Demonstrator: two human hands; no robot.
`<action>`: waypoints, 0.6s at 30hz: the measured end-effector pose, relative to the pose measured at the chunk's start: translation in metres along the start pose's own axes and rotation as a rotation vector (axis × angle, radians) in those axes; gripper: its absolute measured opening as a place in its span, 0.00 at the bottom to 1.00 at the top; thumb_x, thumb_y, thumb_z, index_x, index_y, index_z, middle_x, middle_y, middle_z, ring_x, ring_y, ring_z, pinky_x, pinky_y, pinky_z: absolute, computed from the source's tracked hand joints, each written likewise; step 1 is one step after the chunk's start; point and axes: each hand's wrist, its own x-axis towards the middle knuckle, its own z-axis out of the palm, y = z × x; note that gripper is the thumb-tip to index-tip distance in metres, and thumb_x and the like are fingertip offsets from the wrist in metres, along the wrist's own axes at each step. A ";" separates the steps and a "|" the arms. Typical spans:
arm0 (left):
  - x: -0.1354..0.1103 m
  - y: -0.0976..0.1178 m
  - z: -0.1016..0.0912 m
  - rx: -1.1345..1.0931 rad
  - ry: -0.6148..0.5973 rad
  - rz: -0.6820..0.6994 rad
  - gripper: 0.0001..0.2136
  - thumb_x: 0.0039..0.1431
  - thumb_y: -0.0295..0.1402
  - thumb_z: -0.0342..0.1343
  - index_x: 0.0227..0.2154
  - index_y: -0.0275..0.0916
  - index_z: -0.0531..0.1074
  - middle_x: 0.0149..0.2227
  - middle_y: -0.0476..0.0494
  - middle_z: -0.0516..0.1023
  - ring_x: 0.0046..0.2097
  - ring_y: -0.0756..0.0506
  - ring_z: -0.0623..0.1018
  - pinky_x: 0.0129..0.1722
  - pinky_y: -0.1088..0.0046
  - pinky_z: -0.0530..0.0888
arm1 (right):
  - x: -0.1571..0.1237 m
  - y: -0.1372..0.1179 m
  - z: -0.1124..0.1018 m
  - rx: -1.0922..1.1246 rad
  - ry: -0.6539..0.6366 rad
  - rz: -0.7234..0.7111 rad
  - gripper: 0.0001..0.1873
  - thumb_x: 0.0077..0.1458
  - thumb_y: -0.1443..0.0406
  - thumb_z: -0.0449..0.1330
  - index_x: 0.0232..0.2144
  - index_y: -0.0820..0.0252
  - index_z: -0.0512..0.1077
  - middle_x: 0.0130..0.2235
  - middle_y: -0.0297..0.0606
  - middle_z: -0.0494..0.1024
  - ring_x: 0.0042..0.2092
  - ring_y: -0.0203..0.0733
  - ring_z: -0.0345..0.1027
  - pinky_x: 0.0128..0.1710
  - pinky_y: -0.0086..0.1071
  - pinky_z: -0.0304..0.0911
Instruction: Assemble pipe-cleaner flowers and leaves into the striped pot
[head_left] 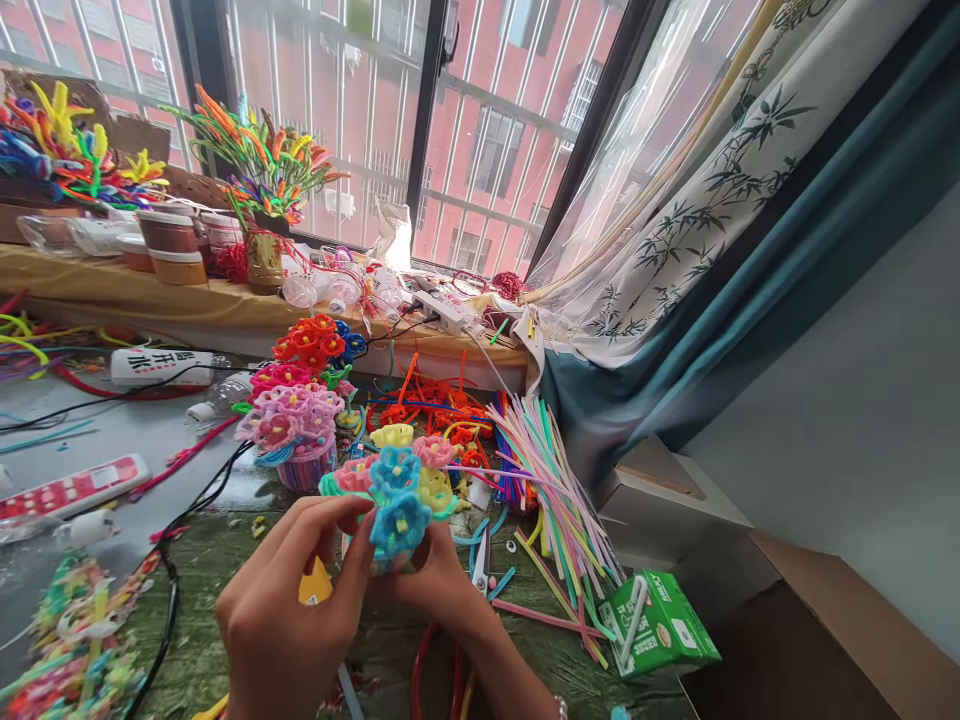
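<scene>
Fuzzy-flower bouquet: we see the small bouquet of blue, pink and yellow chenille-stem flowers point(397, 490) between both hands, above the near part of the bench point(206, 575).
Left hand: we find this hand point(292, 590) narrow, thumb and forefinger pinched at the left edge of the lower blue flower point(403, 526).
Right hand: we judge that this hand point(431, 575) supports the bouquet's base point(392, 566) from the right and below; most of its fingers are hidden from us.
Key relation: the lower blue flower lies just right of the left fingertips and touches them; the right hand is nearer the base.
Blossom direction: we see that flower's yellow centre turned up and back towards the camera.
Long axis: from base to blossoms we read it as roughly upright, though the hands hide too much for us to tell its exact lean.
Around it: we note scissors point(481, 567) just right, loose chenille stems point(559, 505) beyond, and a potted pink bouquet point(294, 418) behind left.
</scene>
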 end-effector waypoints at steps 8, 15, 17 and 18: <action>0.008 -0.010 0.007 -0.106 -0.151 -0.386 0.26 0.55 0.61 0.55 0.38 0.42 0.76 0.22 0.54 0.74 0.20 0.50 0.73 0.21 0.75 0.68 | 0.001 0.003 0.003 0.014 -0.049 0.090 0.34 0.25 0.64 0.79 0.41 0.53 0.77 0.43 0.36 0.84 0.46 0.53 0.78 0.51 0.44 0.72; 0.024 -0.022 -0.012 0.038 -0.140 0.102 0.13 0.65 0.45 0.54 0.46 0.47 0.75 0.42 0.48 0.78 0.38 0.47 0.79 0.39 0.70 0.74 | 0.001 -0.004 0.000 -0.007 -0.097 0.059 0.36 0.30 0.65 0.77 0.48 0.54 0.77 0.50 0.38 0.82 0.52 0.54 0.75 0.56 0.45 0.69; 0.024 -0.023 -0.016 0.077 -0.104 0.227 0.09 0.67 0.41 0.53 0.43 0.46 0.76 0.42 0.47 0.79 0.42 0.44 0.80 0.43 0.68 0.72 | 0.001 -0.004 0.000 -0.018 -0.087 0.049 0.33 0.31 0.66 0.77 0.45 0.52 0.78 0.50 0.37 0.82 0.52 0.53 0.75 0.56 0.43 0.69; 0.023 -0.022 -0.017 0.113 -0.077 0.259 0.08 0.67 0.39 0.55 0.42 0.45 0.76 0.41 0.47 0.79 0.42 0.44 0.79 0.42 0.68 0.72 | 0.001 -0.003 0.000 -0.026 -0.074 0.045 0.32 0.30 0.66 0.77 0.44 0.52 0.78 0.49 0.37 0.82 0.51 0.52 0.75 0.55 0.43 0.70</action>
